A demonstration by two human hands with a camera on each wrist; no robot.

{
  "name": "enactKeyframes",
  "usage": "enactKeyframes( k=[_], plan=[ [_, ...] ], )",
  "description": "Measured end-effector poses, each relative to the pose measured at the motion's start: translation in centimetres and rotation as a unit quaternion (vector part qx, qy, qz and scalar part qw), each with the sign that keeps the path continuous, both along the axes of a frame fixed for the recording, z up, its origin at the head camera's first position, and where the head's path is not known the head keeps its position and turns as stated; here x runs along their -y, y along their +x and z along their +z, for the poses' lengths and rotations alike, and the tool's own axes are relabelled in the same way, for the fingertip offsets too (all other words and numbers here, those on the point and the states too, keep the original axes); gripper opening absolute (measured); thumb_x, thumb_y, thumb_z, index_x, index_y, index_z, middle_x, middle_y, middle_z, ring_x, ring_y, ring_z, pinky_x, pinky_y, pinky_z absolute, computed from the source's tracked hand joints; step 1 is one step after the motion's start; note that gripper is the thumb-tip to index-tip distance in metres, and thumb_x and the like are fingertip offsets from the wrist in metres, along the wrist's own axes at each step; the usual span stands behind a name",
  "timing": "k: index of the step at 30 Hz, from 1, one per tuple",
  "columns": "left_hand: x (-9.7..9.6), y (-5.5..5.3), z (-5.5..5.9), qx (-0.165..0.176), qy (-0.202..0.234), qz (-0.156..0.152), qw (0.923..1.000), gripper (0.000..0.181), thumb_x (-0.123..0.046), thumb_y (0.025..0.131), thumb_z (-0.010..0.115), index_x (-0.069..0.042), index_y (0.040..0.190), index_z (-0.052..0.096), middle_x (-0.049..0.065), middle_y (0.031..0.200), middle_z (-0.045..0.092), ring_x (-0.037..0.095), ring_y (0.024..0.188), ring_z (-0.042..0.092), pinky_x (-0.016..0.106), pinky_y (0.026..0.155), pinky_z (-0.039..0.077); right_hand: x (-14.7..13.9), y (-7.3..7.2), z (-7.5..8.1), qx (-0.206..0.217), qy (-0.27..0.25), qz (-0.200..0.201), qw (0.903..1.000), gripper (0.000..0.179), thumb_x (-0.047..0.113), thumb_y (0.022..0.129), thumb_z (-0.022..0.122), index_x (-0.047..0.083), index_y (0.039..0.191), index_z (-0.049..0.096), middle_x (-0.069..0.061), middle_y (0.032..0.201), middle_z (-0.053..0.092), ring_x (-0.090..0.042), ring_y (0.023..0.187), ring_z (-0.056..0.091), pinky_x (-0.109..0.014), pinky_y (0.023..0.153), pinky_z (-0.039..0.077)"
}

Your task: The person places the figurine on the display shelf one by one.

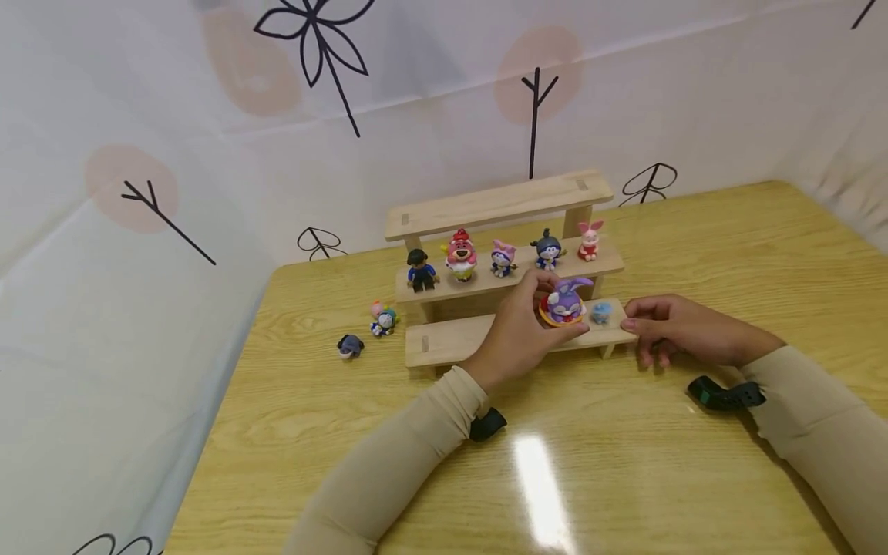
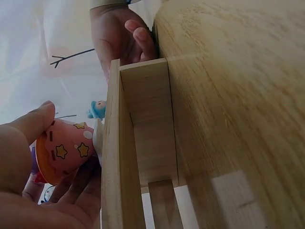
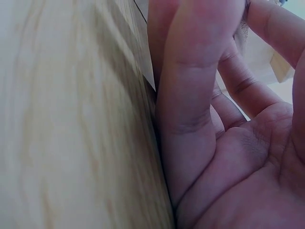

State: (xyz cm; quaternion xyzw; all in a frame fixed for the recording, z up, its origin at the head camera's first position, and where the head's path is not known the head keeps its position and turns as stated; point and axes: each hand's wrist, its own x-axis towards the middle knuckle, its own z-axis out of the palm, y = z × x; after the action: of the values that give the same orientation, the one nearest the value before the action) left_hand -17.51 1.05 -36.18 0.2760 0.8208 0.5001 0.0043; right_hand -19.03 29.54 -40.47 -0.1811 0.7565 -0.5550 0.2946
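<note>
My left hand [image 1: 516,331] grips a purple rabbit figurine [image 1: 565,303] between thumb and fingers, at the lowest step of a wooden tiered stand [image 1: 451,339]. In the left wrist view, the figurine's pink, star-dotted body [image 2: 71,148] has its white base close against the step's edge; whether it bears weight there I cannot tell. Just right of it on that step stands a small blue figurine [image 1: 601,312]. My right hand [image 1: 683,327] holds the right end of the same step, thumb at its front corner. The right wrist view shows its curled fingers [image 3: 190,90] beside the tabletop.
On the middle step stand several figurines, among them a red-and-pink bear [image 1: 461,254] and a pink piglet [image 1: 590,240]. Left of the stand, a grey-blue donkey [image 1: 350,346] and a colourful figurine [image 1: 383,318] lie on the wooden table [image 1: 312,432]. A patterned cloth [image 1: 430,139] hangs behind.
</note>
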Motion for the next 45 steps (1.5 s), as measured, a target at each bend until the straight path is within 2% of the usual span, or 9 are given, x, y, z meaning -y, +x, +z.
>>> enactKeyframes(
  k=[7,31,45],
  plan=[
    [0.01,-0.07,-0.45,-0.03,-0.016,-0.003,0.9994,0.059,-0.024,0.083,0.084,-0.013,0.127,0.046,0.006,0.122,0.058,0.005,0.104,0.058,0.013,0.087,0.05,0.02,0.06,-0.03,-0.005,-0.003,0.011,0.9999,0.018,0.02,0.11,0.041,0.005,0.113,0.051,-0.012,0.08,0.068,-0.023,0.069,0.067,-0.036,0.057,0.057],
    [-0.07,0.08,-0.69,-0.03,-0.03,-0.001,0.9991,0.058,-0.025,0.084,0.082,-0.014,0.129,0.046,0.005,0.124,0.059,0.005,0.108,0.058,0.012,0.088,0.049,0.2,-0.04,0.24,-0.006,0.013,0.004,0.9999,0.02,0.023,0.109,0.044,0.004,0.112,0.05,-0.012,0.08,0.069,-0.023,0.069,0.067,-0.037,0.057,0.057],
    [0.03,-0.02,-0.85,-0.068,-0.069,-0.009,0.9953,0.063,-0.033,0.087,0.079,-0.014,0.137,0.046,0.002,0.131,0.058,0.004,0.113,0.058,0.01,0.092,0.047,0.14,-0.16,0.18,-0.007,0.023,0.0,0.9997,0.02,0.024,0.109,0.044,0.006,0.112,0.051,-0.012,0.08,0.069,-0.024,0.069,0.067,-0.037,0.058,0.057]
  ],
)
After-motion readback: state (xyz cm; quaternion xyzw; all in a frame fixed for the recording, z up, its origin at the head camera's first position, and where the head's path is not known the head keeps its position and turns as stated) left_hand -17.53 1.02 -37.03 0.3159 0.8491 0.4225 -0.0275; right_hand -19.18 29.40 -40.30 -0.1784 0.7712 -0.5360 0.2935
